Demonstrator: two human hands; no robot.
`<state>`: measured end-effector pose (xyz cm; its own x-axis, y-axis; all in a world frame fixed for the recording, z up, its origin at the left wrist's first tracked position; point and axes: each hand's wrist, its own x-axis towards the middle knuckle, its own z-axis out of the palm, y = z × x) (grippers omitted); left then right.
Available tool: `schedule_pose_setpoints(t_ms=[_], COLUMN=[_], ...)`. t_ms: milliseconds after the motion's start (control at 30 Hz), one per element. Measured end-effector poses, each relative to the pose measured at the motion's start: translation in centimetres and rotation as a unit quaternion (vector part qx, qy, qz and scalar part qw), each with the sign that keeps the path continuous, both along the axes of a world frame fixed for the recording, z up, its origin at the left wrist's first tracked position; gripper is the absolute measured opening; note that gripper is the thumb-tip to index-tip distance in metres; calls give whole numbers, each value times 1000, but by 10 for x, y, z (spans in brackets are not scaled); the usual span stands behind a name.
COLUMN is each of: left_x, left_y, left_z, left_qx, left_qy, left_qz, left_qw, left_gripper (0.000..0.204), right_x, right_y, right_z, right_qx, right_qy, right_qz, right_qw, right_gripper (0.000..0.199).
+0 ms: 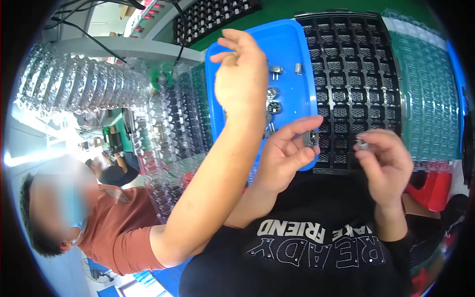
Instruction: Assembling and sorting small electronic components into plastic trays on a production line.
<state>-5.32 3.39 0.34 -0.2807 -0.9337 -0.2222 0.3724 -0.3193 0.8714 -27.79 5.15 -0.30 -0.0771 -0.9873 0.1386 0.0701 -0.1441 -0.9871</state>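
Between the thumb and fingers of my left hand [279,161] is a small cylindrical metal component [310,139], its dark end facing right. It sits over the border between the blue tray [292,39] and the black compartment tray [351,74]. My right hand [388,161] pinches a smaller silvery metal piece [362,144] by the near part of the black tray. The two held pieces are apart. Several loose metal components, some with pins, lie in the blue tray, among them a round one [273,107].
From the left, a co-worker's arm [210,173] crosses over the blue tray, with the hand [242,74] above its far part. Clear plastic trays [428,89] lie on the right. A foil duct [84,84] and stacked clear trays [173,109] stand at the left.
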Motion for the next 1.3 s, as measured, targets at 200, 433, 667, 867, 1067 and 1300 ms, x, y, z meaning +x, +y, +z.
schedule_pose_setpoints(t_ms=[200, 433, 667, 867, 1067, 1300], left_x=[1, -3, -12, -8, -6, -6], left_y=[-3, 4, 4, 5, 6, 8], left_z=[-5, -5, -6, -4, -5, -7], left_qx=[-5, -56, -82, -87, -106, -145], left_qy=[95, 151, 172, 155, 105, 99], left_qz=[-47, -7, 33, 43, 45, 62], left_qw=[994, 987, 981, 983, 988, 983], left_gripper=[45, 31, 16, 15, 22, 18], right_x=[15, 29, 38, 39, 41, 44], right_y=[-15, -25, -27, -24, -21, -22], right_z=[17, 26, 30, 28, 23, 24], right_qx=[-4, -168, -195, -194, -196, -208], right_qy=[47, 161, 173, 189, 189, 186], right_qz=[56, 24, 16, 24, 28, 16], right_qw=[997, 972, 965, 962, 962, 960], right_gripper=[28, 32, 35, 35, 36, 35])
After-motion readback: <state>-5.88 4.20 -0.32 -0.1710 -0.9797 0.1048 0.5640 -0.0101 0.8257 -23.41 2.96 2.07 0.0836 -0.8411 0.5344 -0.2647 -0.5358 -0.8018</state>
